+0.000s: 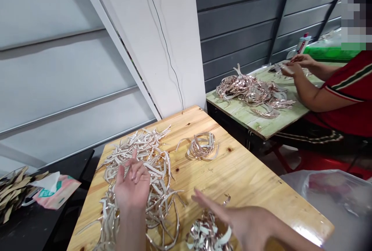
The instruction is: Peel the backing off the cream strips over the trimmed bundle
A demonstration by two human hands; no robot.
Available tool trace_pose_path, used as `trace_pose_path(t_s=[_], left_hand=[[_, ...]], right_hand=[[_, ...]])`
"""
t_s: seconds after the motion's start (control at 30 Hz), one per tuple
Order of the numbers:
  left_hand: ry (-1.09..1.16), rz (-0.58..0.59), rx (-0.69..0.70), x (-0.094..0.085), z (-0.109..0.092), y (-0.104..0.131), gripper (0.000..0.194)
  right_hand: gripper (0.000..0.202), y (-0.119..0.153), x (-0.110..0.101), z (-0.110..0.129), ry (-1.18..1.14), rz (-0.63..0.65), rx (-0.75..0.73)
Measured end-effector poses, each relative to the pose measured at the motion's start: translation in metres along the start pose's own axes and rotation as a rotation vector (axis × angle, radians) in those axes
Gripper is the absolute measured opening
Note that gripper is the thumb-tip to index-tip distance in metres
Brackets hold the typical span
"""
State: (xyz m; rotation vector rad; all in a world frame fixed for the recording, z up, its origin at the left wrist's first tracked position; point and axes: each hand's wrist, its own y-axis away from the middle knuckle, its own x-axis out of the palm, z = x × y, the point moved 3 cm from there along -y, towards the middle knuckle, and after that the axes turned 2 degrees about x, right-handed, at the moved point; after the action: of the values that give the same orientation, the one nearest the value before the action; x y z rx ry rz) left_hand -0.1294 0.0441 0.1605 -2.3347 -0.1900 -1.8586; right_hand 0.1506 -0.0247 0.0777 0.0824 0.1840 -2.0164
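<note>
Palm up, my left hand (133, 183) is over a large pile of pale and rose-gold strips (158, 173) on the wooden table; its fingers are loosely curled and apart, with nothing seen in them. My right hand (244, 220) is stretched out at the lower right, fingers extended, beside and partly over a smaller heap of shiny strips (205, 231). No object shows in its grasp. A loose coil of rose-gold strips (202, 145) lies farther back on the wood, touched by neither hand.
The wooden table (247, 173) meets a white wall (180, 42). At right, a person in red works at a green table (261, 127) bearing a metallic pile (252, 90). A plastic bag (334, 200) is below right; a tissue pack (56, 193) and brown strips (13, 193) are left.
</note>
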Motion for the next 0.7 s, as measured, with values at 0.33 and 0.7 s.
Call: trace_pose_path(t_s=[0.33, 0.7], left_hand=[[-0.847, 0.032, -0.348, -0.003, 0.095, 0.039, 0.030], [-1.202, 0.048, -0.484, -0.102, 0.155, 0.052, 0.042]], right_hand=[[0.026, -0.020, -0.094, -0.047, 0.548, -1.031, 0.303], [0.026, -0.006, -0.070, -0.032, 0.796, -1.031, 0.181]])
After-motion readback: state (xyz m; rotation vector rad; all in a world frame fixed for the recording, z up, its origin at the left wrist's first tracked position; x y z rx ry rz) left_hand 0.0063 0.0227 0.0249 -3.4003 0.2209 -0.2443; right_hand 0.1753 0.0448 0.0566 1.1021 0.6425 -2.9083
